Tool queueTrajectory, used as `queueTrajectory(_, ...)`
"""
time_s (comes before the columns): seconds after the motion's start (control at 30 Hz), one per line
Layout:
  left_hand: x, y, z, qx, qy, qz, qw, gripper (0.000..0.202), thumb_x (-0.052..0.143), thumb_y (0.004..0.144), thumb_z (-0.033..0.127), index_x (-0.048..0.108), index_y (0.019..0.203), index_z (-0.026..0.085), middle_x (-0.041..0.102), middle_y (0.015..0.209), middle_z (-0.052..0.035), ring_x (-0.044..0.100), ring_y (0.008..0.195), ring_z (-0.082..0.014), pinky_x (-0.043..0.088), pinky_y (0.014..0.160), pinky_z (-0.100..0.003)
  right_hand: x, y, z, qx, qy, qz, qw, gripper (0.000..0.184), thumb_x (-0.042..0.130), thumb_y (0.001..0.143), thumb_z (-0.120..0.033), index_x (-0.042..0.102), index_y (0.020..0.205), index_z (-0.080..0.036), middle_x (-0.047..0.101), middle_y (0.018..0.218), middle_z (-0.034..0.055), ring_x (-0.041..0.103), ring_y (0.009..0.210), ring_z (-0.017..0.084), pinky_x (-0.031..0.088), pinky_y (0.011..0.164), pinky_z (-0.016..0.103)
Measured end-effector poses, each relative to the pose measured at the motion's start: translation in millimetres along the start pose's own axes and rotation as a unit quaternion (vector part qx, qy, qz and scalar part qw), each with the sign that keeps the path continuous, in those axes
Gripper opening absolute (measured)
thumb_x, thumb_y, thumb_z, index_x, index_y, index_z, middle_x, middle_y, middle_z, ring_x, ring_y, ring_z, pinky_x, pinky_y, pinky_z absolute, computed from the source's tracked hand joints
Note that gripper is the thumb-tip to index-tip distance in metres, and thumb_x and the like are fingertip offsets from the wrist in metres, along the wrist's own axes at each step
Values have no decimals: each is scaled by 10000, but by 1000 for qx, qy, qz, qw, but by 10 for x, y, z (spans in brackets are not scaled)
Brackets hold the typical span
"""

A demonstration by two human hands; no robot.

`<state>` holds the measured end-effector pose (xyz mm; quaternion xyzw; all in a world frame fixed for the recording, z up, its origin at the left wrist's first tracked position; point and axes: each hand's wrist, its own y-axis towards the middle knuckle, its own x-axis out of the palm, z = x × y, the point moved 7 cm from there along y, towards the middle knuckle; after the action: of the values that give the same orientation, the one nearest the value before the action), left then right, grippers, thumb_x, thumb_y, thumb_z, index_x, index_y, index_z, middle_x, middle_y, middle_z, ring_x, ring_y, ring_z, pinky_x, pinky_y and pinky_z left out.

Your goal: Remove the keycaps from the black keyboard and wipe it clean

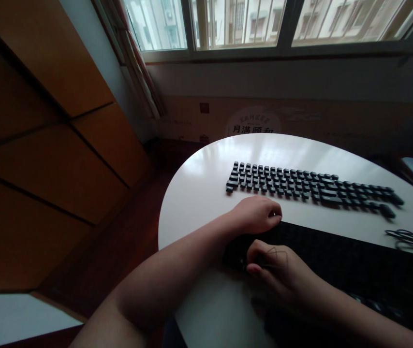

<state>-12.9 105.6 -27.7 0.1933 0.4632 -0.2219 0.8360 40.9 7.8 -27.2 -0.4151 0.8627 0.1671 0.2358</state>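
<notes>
Black keyboard body (337,261) lies along the near side of the white round table (199,193). Its left end is under the person's two hands, and its right part runs off into dark shadow. Beyond it, well apart on the bare tabletop, a set of black keycaps (301,186) is laid out in rows like a full key layout. The left hand (259,215) rests on the table at the far edge of the keyboard body's left end, fingers curled under. I cannot tell whether anything is held inside them. The right hand (273,268) sits on the near left corner with its fingers bent down onto it. It may be pinching something small, but the view is too dark to tell. A thin black cable (409,239) lies coiled at the right.
</notes>
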Motion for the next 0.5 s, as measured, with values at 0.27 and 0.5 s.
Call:
queueTrajectory(0.27, 2, -5, 9, -3, 5, 4, 1000, 139, 623, 876, 206, 752, 926, 218, 757, 937, -22, 664, 847, -206, 467, 705, -284, 76, -47, -80, -84, -87, 36, 992, 283, 494, 1019, -392, 568, 850, -177, 618, 724, 4, 521, 593, 98, 313, 563, 214)
queueTrajectory(0.5, 14, -2, 12, -1, 8, 14, 1000, 146, 629, 880, 204, 758, 948, 215, 758, 944, -21, 663, 859, -204, 467, 740, -284, -33, -91, 16, -45, -14, 80, 996, 250, 483, 1019, -400, 565, 936, -179, 589, 745, -1, 512, 598, 95, 375, 601, 206)
